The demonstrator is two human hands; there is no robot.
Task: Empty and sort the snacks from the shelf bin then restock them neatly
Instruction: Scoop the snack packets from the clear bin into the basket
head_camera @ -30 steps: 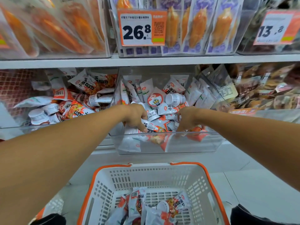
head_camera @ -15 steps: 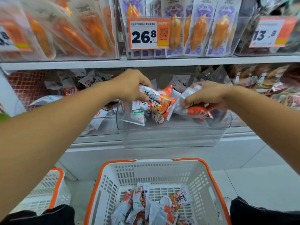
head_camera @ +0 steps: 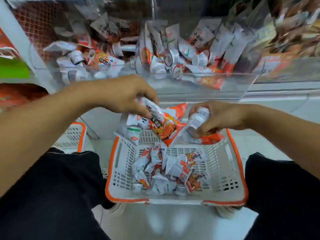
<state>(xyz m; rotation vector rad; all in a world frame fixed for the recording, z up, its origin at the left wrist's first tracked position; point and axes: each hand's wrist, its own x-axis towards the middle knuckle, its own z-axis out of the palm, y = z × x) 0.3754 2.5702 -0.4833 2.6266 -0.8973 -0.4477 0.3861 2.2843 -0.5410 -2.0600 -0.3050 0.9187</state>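
My left hand (head_camera: 121, 96) grips a bunch of white and orange snack packets (head_camera: 161, 123) just above the far rim of the white basket with orange trim (head_camera: 237, 163). My right hand (head_camera: 218, 116) holds a small white cup snack and an orange packet (head_camera: 197, 118) over the basket's far right corner. A pile of the same snacks (head_camera: 169, 172) lies on the basket's floor. Behind my hands stands the clear shelf bin (head_camera: 242, 84), with several packets and cups (head_camera: 181, 61) inside it.
A second clear bin of similar snacks (head_camera: 83, 61) sits to the left on the shelf, and darker packets (head_camera: 294, 40) fill the bin at right. Another white and orange basket (head_camera: 74, 135) stands on the floor at left. My dark-trousered knees flank the near basket.
Both hands lifted handfuls of snacks out of the shelf bin and brought them down over the basket. The view tilted downward with them.
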